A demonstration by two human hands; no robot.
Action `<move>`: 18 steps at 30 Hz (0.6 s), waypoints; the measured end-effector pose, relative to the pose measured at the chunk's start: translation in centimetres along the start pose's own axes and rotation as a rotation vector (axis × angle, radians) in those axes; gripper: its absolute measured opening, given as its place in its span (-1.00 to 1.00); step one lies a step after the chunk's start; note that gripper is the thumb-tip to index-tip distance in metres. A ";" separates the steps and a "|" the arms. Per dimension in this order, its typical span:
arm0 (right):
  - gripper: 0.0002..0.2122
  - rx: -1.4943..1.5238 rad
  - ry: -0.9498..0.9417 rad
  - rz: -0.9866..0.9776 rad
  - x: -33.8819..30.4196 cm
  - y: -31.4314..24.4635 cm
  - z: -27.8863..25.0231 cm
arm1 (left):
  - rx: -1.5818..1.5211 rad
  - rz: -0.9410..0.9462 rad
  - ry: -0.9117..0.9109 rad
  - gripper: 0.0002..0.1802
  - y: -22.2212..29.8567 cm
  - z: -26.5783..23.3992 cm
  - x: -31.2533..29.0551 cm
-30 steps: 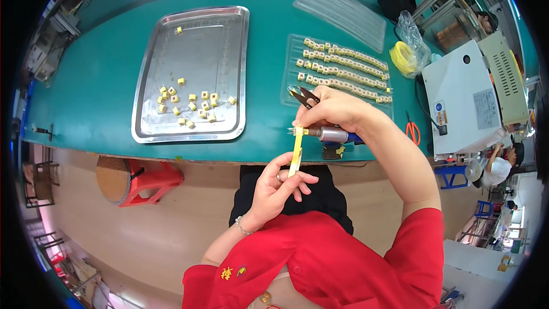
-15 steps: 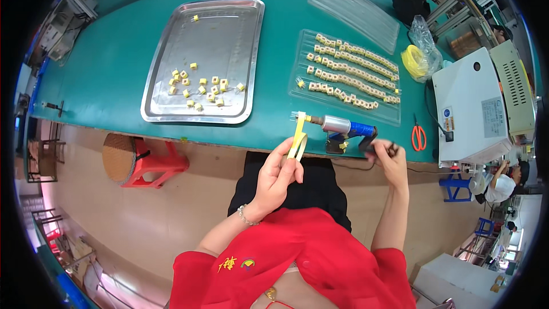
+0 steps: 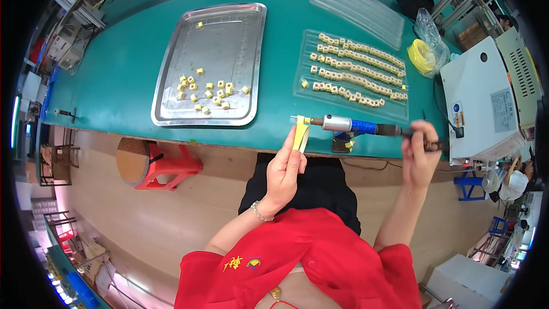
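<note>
Nearest to us is our red shirt [image 3: 349, 266], with a bracelet [image 3: 263, 212] on the wrist just below the left hand [image 3: 286, 171]. That hand has a strip of yellow tape [image 3: 298, 136] pinched between thumb and fingers, a bit of it looped over. The strip runs up from our fingertips to a small yellow pin bobbin [image 3: 301, 119], which sits on the tip of the winding spindle [image 3: 337, 122]. Silver collar, blue wrapped section, black end: that spindle stretches from above the left hand over toward the right hand [image 3: 419, 160]. Our right fingers are curled near the black end with something dark by them, but it's too blurry, so we can't tell what they're gripping. Off to the left of the left hand there's a red stool [image 3: 174, 169]. Past it, a metal tray [image 3: 214, 48] has loose bobbins scattered in it. Ahead, between our hands, a clear plastic tray [image 3: 394, 113] carries rows of bobbins, and farther out lies another clear plastic tray [image 3: 360, 11].
</note>
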State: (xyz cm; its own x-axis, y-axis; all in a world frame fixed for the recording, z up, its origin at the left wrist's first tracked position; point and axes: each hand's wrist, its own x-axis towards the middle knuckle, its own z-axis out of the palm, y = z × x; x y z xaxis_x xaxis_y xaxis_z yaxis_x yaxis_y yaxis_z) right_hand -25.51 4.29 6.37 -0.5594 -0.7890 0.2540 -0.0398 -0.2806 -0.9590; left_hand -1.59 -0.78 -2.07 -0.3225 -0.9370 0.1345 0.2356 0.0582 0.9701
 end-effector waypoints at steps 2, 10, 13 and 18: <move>-0.89 0.035 0.036 0.002 2.9 1.4 0.9 | -0.004 -0.018 0.002 -0.51 0.1 0.1 0.2; -0.93 -0.040 0.088 0.331 -4.3 5.3 -1.1 | 0.043 -0.066 0.078 -0.54 0.6 0.7 0.2; -0.94 -0.132 0.092 0.242 -5.4 3.5 -0.7 | -0.081 -0.092 0.075 -0.55 0.3 0.5 0.5; -0.96 -0.087 0.094 0.385 -3.8 4.4 -0.5 | -0.146 -0.186 0.026 -0.54 1.2 -0.1 0.6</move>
State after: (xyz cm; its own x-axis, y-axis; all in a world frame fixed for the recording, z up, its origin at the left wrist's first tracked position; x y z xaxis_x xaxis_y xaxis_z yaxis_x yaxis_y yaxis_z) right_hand -23.98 6.37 1.11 -0.6206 -0.7725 -0.1342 0.1195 0.0759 -0.9899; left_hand -1.40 -1.28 -0.86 -0.3495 -0.9356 -0.0504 0.3049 -0.1644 0.9381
